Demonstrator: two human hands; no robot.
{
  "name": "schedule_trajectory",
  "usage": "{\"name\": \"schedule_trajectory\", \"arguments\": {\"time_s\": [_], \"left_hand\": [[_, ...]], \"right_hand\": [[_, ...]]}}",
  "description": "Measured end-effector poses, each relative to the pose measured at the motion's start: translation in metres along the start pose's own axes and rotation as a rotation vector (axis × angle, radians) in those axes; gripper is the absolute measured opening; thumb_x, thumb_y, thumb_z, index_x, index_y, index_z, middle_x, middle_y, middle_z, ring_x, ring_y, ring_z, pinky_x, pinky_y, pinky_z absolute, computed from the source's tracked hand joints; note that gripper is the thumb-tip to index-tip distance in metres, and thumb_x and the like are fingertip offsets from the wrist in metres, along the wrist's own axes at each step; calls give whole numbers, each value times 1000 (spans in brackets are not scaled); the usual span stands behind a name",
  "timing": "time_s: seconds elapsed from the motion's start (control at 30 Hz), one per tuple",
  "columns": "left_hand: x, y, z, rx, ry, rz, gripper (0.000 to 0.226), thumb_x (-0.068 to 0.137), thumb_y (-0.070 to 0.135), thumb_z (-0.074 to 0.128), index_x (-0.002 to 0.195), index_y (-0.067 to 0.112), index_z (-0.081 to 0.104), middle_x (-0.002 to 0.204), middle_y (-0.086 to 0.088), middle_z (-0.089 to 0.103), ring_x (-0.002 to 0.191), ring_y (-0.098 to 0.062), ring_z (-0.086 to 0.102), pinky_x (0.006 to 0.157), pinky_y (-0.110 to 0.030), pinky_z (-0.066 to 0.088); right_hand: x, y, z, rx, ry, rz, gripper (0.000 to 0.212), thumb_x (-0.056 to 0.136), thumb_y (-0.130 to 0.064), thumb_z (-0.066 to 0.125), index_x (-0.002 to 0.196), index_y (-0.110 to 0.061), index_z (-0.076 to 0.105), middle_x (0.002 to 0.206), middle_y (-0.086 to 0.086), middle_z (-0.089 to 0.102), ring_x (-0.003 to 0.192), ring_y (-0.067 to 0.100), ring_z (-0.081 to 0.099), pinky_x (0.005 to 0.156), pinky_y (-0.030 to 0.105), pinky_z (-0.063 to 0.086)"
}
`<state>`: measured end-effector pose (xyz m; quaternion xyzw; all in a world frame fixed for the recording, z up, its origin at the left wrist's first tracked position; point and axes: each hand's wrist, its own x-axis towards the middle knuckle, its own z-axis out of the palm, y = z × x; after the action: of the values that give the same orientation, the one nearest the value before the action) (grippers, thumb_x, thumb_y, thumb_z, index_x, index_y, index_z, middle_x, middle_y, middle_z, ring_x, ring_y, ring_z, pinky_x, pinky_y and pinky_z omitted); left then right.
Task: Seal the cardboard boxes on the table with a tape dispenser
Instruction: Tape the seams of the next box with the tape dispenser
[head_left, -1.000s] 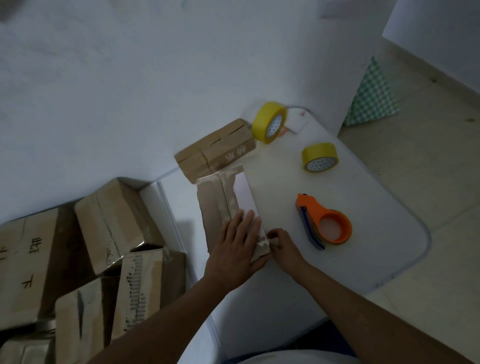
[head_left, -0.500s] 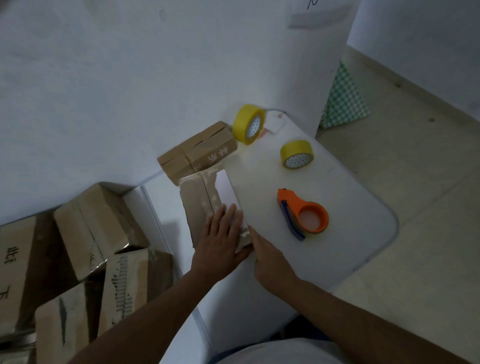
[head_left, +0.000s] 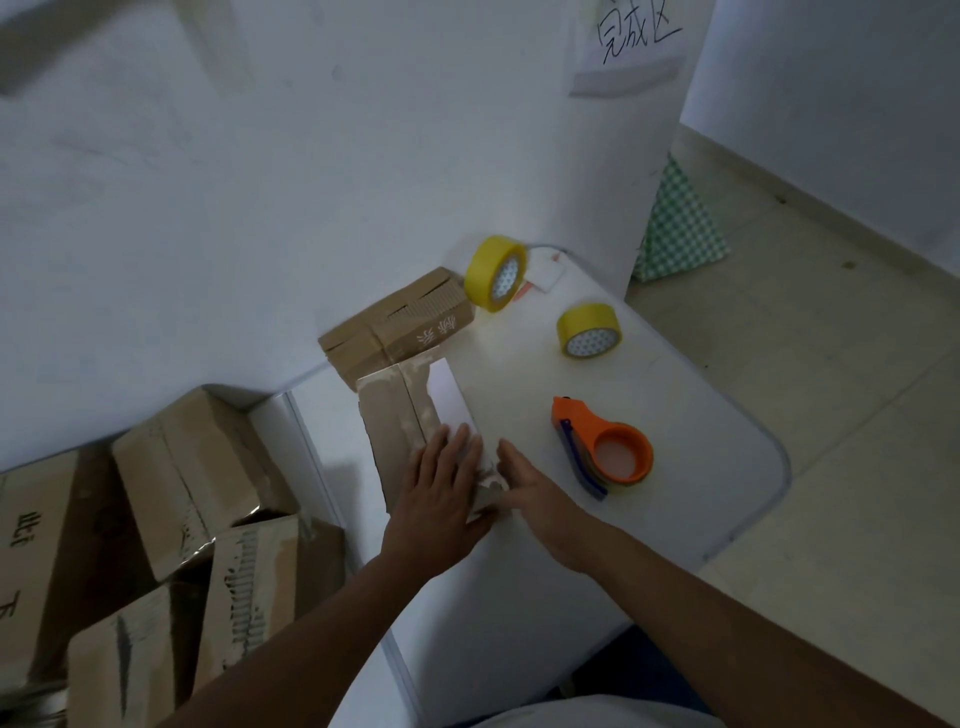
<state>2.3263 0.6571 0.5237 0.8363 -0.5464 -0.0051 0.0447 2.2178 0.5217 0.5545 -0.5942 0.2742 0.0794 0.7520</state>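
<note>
Left hand (head_left: 441, 499) flat, fingers straight and together, pressing down on the near end of the flattened cardboard box (head_left: 410, 431); right hand (head_left: 530, 499) open too, fingers extended against the box's right edge, holding nothing

Box lying under the left palm and stretching away beyond the fingertips, pale strip along its right side; whether the flaps are fully closed cannot be told. Tape dispenser (head_left: 602, 449) untouched, orange, just right of the right hand and near enough for a short reach. Second cardboard box (head_left: 395, 325) beyond the fingertips, against the wall

To do the step well, probably: keep the left palm weighting the flaps so the seam stays shut, square the edge with the right fingers, then take the dispenser with the right hand and pull tape along the seam toward the body, palm sliding clear ahead of it

Room: open worktop (head_left: 701, 467) right of the dispenser, rounded edge not far past it; two yellow tape rolls, one upright (head_left: 496, 273) and one lying (head_left: 589, 330), well beyond the right hand. Left of the left hand the worktop ends close by, with stacked cartons (head_left: 182, 467) below
</note>
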Motion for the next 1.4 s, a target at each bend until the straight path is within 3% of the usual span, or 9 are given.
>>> {"name": "schedule_trajectory", "arguments": {"time_s": [0.27, 0.43, 0.53, 0.63, 0.73, 0.83, 0.93, 1.2, 1.4], "left_hand": [[12, -6, -6, -95, -116, 85, 89, 90, 62, 49, 157, 15, 15, 164, -10, 12, 152, -30, 3, 121, -54, 17], [26, -3, -9, -126, -177, 166, 89, 93, 61, 47, 157, 13, 11, 165, -9, 5, 152, -28, -5, 122, -51, 11], [37, -6, -24, -307, -229, 99, 84, 93, 60, 51, 157, 20, 15, 166, -1, 2, 152, -20, -3, 123, -43, 9], [42, -13, -54, -796, -88, -157, 51, 100, 40, 50, 147, 24, 38, 159, 7, 24, 141, -7, 25, 111, -28, 30], [13, -32, -64, -1218, 248, -641, 29, 105, 35, 43, 129, 26, 56, 129, 10, 57, 121, -10, 53, 89, -20, 43], [-28, -38, -48, -1610, 397, -1090, 20, 103, 28, 48, 114, 22, 63, 121, 3, 64, 122, -17, 55, 103, -32, 42], [-57, -27, -23, -1842, 282, -1361, 25, 100, 29, 55, 119, 14, 63, 126, -3, 64, 122, -19, 54, 106, -34, 37], [-77, -7, -2, -2066, 156, -1234, 53, 94, 63, 44, 111, 20, 71, 108, 7, 74, 110, -9, 60, 97, -31, 36], [-75, -2, -5, -1972, 194, -1150, 21, 95, 33, 60, 109, 20, 69, 112, 4, 71, 109, -11, 61, 95, -31, 39]], "right_hand": [[-22, 22, -18, -117, 226, 62, 56, 101, -40, 43, 152, -32, 22, 156, -13, 25, 140, 2, 26, 107, 18, 21], [-22, 17, 14, -119, 122, 18, 44, 96, -55, 38, 131, -56, 12, 118, -42, 31, 91, -37, 34, 71, -6, 35], [-25, 10, 9, -107, 186, 21, 42, 98, -53, 35, 138, -52, 21, 132, -28, 31, 109, -24, 34, 89, -3, 27], [-29, 7, 1, -178, 301, 4, 57, 99, -48, 39, 151, -34, 22, 149, -18, 26, 134, 0, 27, 106, 18, 22], [-27, 0, 3, -422, 420, -188, 55, 100, -36, 45, 151, -22, 27, 156, -7, 27, 137, -1, 22, 112, 21, 22], [-16, -6, 11, -842, 388, -381, 57, 100, -41, 44, 151, -21, 26, 159, -6, 22, 144, 4, 15, 118, 29, 17], [7, -9, 24, -1270, 204, -433, 69, 100, -49, 38, 155, -21, 7, 163, -5, -3, 148, 13, -11, 122, 39, 2], [25, 7, 25, -1609, 114, -348, 72, 95, -65, 13, 149, -31, -21, 156, -6, -30, 142, 18, -32, 117, 42, -17], [16, 14, 26, -1636, 186, -295, 71, 91, -68, -1, 149, -34, -21, 155, -10, -32, 142, 14, -32, 116, 45, -18]]}}
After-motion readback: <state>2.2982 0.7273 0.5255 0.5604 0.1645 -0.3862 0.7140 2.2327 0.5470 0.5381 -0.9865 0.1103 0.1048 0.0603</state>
